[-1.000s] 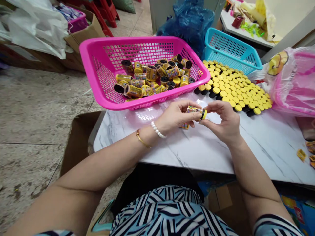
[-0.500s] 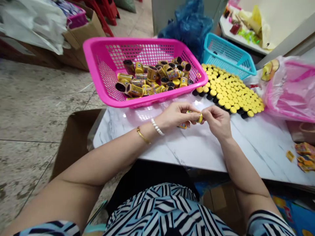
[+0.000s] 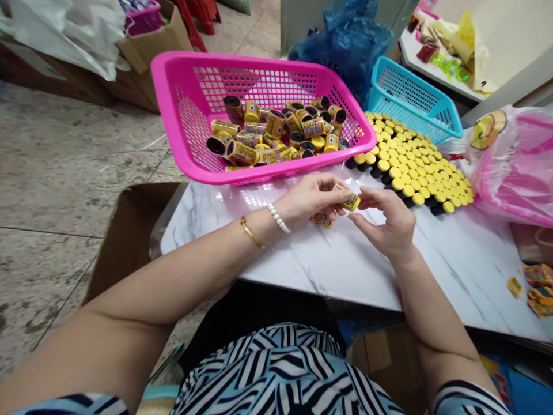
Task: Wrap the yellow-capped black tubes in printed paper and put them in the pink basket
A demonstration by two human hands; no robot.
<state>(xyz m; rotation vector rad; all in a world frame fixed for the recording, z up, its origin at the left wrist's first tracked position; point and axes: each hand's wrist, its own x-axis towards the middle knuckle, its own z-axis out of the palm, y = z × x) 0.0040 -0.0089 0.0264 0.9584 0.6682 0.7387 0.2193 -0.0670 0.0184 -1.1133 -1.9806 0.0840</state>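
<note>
My left hand (image 3: 313, 199) grips a small cylinder with a yellow end and a printed label (image 3: 348, 197), tilted so its yellow end points right. Just to the right of that end, my right hand (image 3: 386, 219) has thumb and fingers parted with nothing visible between them; whether a fingertip touches the cylinder I cannot tell. Partly under my left fingers, a printed orange piece (image 3: 322, 219) lies on the table. Beyond my hands, a pink basket (image 3: 259, 173) holds many labelled cylinders (image 3: 242, 153), some showing dark ends. Yellow-topped black cylinders (image 3: 415, 167) stand in packed rows to the right.
The white marbled table (image 3: 276, 271) carries a blue basket (image 3: 415, 98) behind the rows. A blue plastic bag (image 3: 345, 46) sits at the back, a pink bag (image 3: 514, 167) at the right. Orange printed pieces (image 3: 540, 288) lie near the right edge. A cardboard box (image 3: 129, 236) stands left.
My right thumb and fingers have parted and drawn off the cylinder's yellow end. My left hand still holds the cylinder, now tilted more downward. The view has shifted slightly.
</note>
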